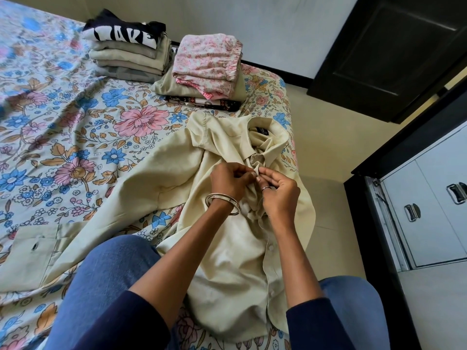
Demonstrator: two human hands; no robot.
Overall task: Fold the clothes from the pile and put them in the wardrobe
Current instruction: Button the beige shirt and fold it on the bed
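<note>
A cream button-up shirt lies spread and rumpled on the floral bedsheet, collar toward the far end. My left hand, with a bangle on the wrist, and my right hand, with a ring, meet at the shirt's front placket just below the collar. Both pinch the fabric edges there with curled fingertips. One long sleeve stretches out to the left, cuff near the bed's edge. Two stacks of folded clothes sit at the far end: a grey and beige stack topped by a black printed top, and a pink floral stack.
My knees in blue jeans rest on the bed under the shirt. To the right stands a wardrobe with white drawer fronts and metal handles in a dark frame. A dark open door hangs above it. Cream floor runs between bed and wardrobe.
</note>
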